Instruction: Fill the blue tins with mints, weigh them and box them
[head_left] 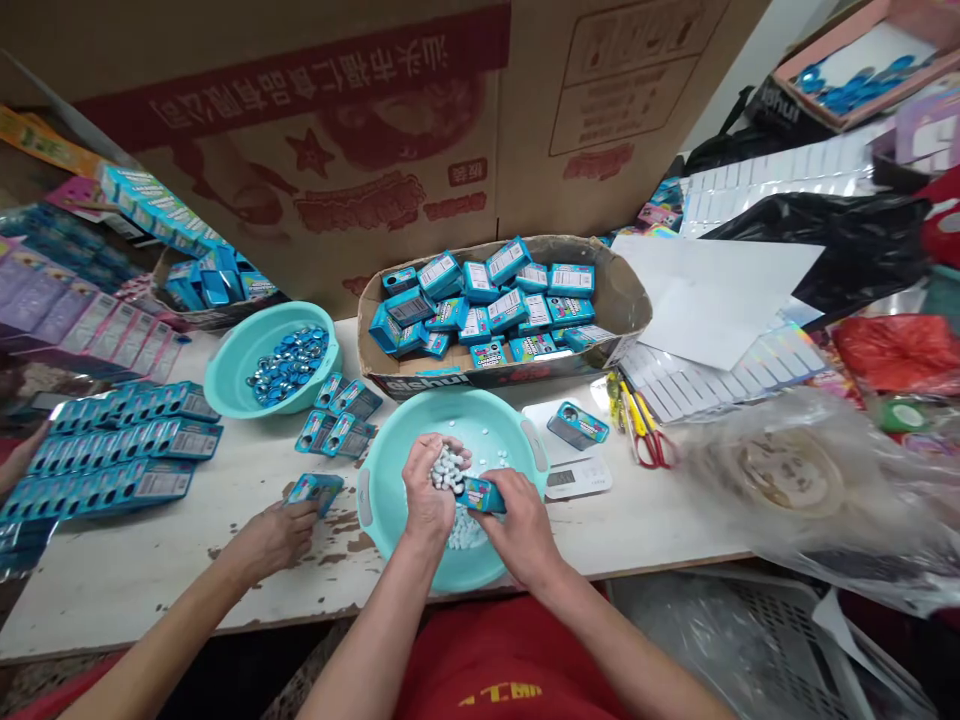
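Observation:
Both my hands are over a teal basin that holds small white pellets. My left hand is closed on a handful of white pellets, held against a small blue box. My right hand is closed on that box and holds it tilted over the basin. Left of the basin, another person's hand rests on the table and touches a similar blue box.
A cardboard tray of blue boxes stands behind the basin. A second teal basin holds blue shiny pieces. Rows of flat blue packs lie at left. A small scale carries a blue box, beside scissors. Plastic bags lie at right.

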